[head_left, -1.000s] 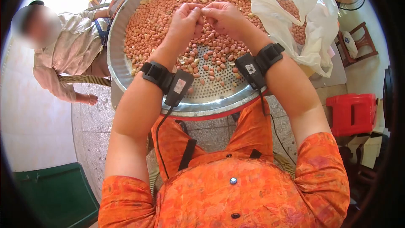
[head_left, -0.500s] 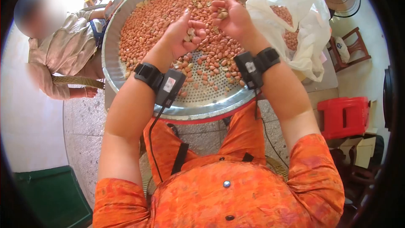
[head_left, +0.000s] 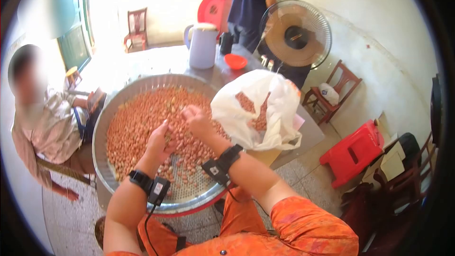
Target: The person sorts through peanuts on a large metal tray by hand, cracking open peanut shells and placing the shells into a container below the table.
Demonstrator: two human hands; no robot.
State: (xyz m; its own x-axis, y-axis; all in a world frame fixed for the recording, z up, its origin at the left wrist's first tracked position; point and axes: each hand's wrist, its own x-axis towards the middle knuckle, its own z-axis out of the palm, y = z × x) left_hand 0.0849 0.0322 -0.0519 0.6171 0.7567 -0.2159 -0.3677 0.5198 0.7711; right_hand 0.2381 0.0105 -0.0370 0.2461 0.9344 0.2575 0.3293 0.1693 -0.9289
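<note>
- The view tips up from the last picture, so the jug, the whole fan and a standing person now show.
- The hands are apart, just like in the last picture.
- The work looks partway along. Some nuts are in the white bag, but a big heap of nuts is in the round tray, so a lot seems left.
- The heap lies under and around both hands, and most of it is past the left hand.
- The left hand has its fingers curled in. I cannot tell what is inside.
- The right hand is farther out, near the bag, with its fingers a bit bent. I cannot tell if it pinches a nut.
</note>
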